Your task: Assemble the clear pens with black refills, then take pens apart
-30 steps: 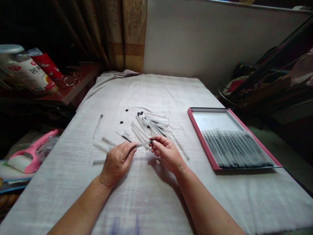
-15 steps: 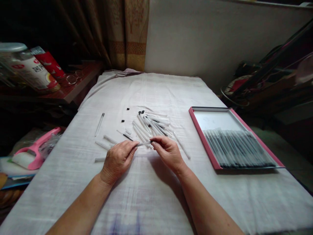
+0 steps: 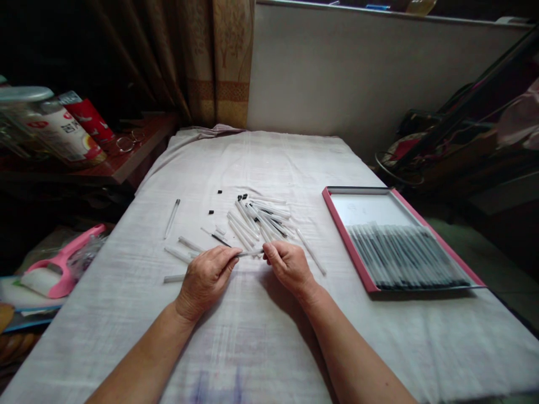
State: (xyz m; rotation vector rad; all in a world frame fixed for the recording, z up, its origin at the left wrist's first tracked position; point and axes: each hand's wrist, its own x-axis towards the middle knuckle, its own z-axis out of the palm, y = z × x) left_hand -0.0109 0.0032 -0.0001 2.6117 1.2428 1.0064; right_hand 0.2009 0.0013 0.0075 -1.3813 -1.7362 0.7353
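Observation:
Between my hands lies a thin clear pen (image 3: 250, 253), almost level above the cloth. My left hand (image 3: 208, 279) is closed round one part of it, with the fingertips pinched together. At the pen's other end, my right hand (image 3: 288, 264) pinches a small dark piece, mostly covered by thumb and finger. Just beyond my hands lies a pile of clear pen barrels (image 3: 244, 229) with dark parts among them. A dark ink refill (image 3: 220, 240) rests near my left fingers. Small black caps (image 3: 211, 212) lie farther off. One barrel (image 3: 311, 252) is right of my right hand.
A shallow pink-edged box (image 3: 343, 238) at the right holds a row of assembled pens (image 3: 404, 255). A capped pen (image 3: 172, 219) lies at the left. Off the table's left edge are a pink tape dispenser (image 3: 63, 261) and a jar (image 3: 63, 132) on a wooden stand.
My right hand has shifted slightly right and down, and its fingers are more curled. Both hands still grip the pen. The view has tilted up slightly.

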